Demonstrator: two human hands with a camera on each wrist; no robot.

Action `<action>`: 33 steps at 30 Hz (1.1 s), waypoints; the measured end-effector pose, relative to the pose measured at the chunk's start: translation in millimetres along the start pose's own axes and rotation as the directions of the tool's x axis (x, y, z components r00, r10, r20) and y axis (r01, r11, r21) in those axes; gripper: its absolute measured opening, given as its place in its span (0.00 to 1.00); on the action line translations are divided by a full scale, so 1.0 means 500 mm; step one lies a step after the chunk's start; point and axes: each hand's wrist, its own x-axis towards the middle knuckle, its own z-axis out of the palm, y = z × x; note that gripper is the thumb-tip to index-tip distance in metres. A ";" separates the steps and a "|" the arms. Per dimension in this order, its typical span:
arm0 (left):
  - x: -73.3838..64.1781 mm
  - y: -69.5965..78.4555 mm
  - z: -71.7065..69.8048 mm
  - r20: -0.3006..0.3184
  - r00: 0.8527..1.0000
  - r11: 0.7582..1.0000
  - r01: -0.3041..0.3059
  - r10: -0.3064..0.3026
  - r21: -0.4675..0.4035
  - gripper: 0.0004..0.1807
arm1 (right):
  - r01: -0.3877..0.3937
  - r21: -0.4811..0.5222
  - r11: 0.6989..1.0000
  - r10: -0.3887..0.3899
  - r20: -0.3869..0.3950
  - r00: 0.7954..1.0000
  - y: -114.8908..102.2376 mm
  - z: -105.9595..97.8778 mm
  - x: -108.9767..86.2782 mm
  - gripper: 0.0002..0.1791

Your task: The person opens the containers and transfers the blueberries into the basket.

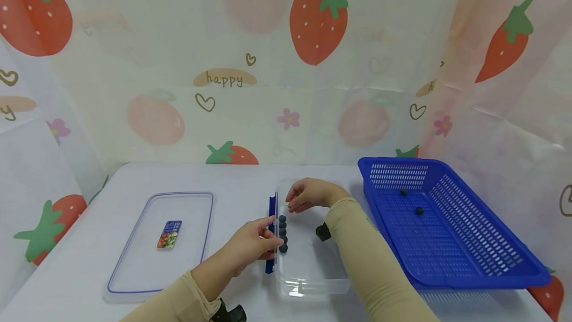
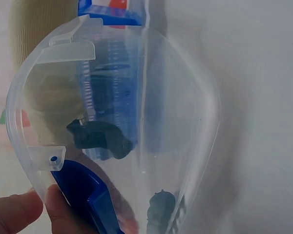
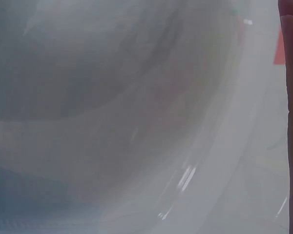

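A clear plastic container (image 1: 313, 262) with a blue side latch (image 1: 271, 207) stands before me. Along its left wall, several dark round blueberries (image 1: 283, 232) lie in a row. My left hand (image 1: 250, 245) pinches that wall by the latch, thumb and fingers on either side of it; the left wrist view shows the wall (image 2: 27, 146) between the fingertips. Over the far left part of the container, my right hand (image 1: 315, 195) points its bent fingers down near the row's far end. I cannot tell whether a berry is between its fingertips.
To the right stands a blue perforated basket (image 1: 447, 282) with two dark berries (image 1: 419, 210) inside. A clear lid with a blue rim (image 1: 156, 291) lies at the left, bearing a colourful label (image 1: 169, 235). Patterned cloth (image 1: 286, 88) hangs behind the white table (image 1: 241, 183).
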 end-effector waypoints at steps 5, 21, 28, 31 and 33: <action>0.001 -0.003 0.000 -0.001 1.000 1.000 0.000 0.000 0.005 0.41 | -0.027 -0.072 0.997 0.028 0.006 1.000 0.007 0.012 0.006 0.11; 0.001 -0.005 -0.001 0.004 1.000 1.000 -0.009 0.009 0.004 0.40 | -0.009 -0.155 0.988 0.018 0.054 0.998 0.014 0.039 0.024 0.08; 0.002 -0.006 0.000 0.001 1.000 1.000 -0.013 0.013 0.003 0.40 | -0.002 -0.121 0.993 0.008 0.049 0.999 0.008 0.035 0.024 0.05; 0.002 -0.007 0.000 0.004 1.000 1.000 -0.014 0.014 -0.001 0.40 | 0.001 -0.096 0.995 0.003 0.048 0.999 0.004 0.034 0.021 0.04; 0.002 -0.007 0.001 0.006 1.000 1.000 -0.015 0.015 -0.003 0.40 | 0.007 -0.089 0.996 -0.002 0.047 0.999 0.002 0.032 0.019 0.04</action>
